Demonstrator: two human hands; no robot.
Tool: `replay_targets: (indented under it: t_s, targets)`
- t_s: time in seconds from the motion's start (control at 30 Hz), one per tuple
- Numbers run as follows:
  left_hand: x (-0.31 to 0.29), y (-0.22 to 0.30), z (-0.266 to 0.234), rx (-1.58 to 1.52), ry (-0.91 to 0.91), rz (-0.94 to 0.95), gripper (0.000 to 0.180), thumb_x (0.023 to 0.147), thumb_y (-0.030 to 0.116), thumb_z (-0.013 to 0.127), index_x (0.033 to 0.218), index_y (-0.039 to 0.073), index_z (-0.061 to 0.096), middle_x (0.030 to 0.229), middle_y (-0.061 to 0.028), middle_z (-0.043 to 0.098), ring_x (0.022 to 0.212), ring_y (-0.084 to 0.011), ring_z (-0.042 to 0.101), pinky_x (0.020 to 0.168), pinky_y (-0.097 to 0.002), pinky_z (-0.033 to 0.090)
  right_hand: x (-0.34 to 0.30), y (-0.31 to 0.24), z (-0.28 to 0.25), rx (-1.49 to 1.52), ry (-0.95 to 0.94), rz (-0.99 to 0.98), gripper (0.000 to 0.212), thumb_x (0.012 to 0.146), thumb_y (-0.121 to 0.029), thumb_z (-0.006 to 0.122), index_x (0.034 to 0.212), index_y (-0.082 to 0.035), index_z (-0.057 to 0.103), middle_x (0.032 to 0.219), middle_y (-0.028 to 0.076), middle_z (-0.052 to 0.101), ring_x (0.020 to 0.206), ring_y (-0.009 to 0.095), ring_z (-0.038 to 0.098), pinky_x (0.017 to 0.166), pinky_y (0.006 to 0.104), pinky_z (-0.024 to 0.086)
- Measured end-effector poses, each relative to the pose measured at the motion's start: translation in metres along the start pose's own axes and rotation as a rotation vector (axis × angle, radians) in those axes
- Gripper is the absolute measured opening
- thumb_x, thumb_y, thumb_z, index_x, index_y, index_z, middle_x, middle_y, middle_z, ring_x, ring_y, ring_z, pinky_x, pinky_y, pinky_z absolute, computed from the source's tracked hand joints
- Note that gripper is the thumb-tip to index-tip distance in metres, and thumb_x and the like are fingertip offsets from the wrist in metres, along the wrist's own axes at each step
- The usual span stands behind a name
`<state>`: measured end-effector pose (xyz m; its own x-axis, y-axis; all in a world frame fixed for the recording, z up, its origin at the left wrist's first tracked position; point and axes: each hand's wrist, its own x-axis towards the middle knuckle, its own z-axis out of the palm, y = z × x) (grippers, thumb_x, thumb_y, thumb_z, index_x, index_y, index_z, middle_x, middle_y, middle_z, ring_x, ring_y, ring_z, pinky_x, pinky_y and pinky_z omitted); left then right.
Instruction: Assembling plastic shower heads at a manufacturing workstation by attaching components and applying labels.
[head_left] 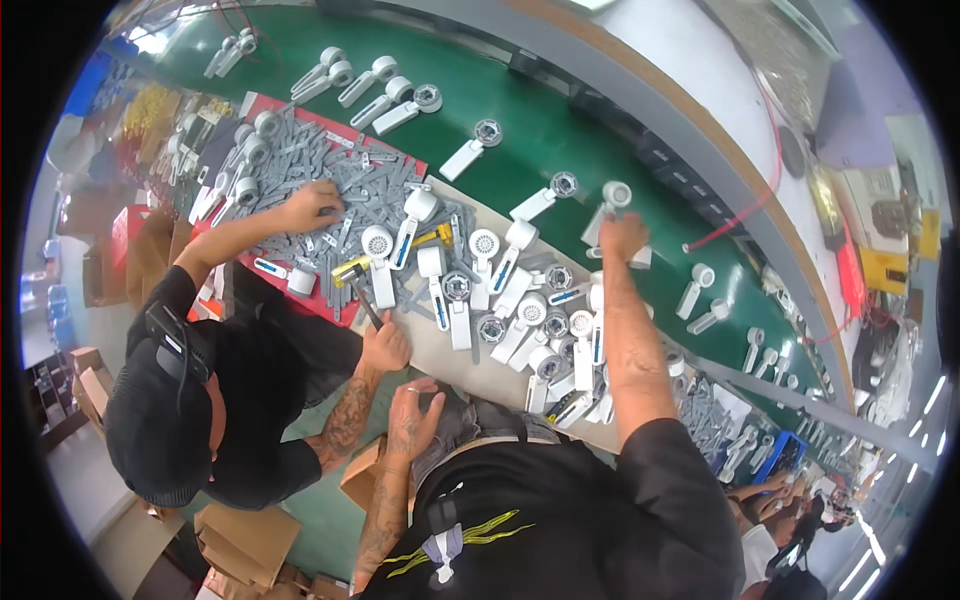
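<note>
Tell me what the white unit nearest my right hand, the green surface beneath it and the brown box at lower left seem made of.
White unit: probably hard plastic, satin; smooth, evenly coloured, moulded-looking.
Green surface: perhaps rubber or vinyl sheet, semi-gloss; it shows soft light reflections.
Brown box: almost surely cardboard, matt; thin folded flaps.

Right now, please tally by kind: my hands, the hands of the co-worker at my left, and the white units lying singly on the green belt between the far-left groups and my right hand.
Your left hand and your right hand: 2
Co-worker's left hand and co-worker's right hand: 2
White units: 2
Total: 6
</note>
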<state>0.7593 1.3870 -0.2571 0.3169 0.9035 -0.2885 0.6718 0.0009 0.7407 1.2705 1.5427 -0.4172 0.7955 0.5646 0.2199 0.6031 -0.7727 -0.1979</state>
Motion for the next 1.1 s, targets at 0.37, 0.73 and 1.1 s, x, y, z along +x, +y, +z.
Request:
replay_targets:
  t_s: [0.37,0.73,1.1]
  targets:
    - [0.023,0.029,-0.013,-0.118,0.051,0.044,0.030,0.097,0.020,0.075,0.121,0.004,0.067,0.102,-0.0122,0.074,0.099,-0.0318,0.068,0.089,-0.0419,0.055,-0.005,-0.101,0.013,0.346,-0.544,0.156,0.070,0.087,-0.044,0.081,0.135,0.005,0.066,0.117,0.019,0.077,0.103,0.029,0.076,0.092,0.0388,0.058]
    - [0.083,0.096,-0.044,-1.139,0.021,-0.238,0.039,0.105,0.020,0.069,0.136,-0.002,0.058,0.106,-0.0043,0.069,0.074,-0.0090,0.059,0.065,-0.0270,0.049,-0.177,-0.144,-0.243,1.263,-1.269,-0.231,0.037,0.111,-0.014,0.056,0.145,0.000,0.059,0.114,0.008,0.075,0.094,0.014,0.072,0.089,0.0305,0.057]
    - [0.041,0.065,-0.049,-1.439,0.193,-0.234,0.030,0.105,0.015,0.067,0.129,-0.001,0.057,0.125,-0.0176,0.072,0.082,-0.0109,0.065,0.075,-0.0291,0.056,-0.254,-0.150,-0.288,0.897,-0.415,-1.045,0.023,0.085,-0.004,0.082,0.105,-0.007,0.073,0.106,0.008,0.068,0.092,0.030,0.068,0.079,0.0421,0.056]
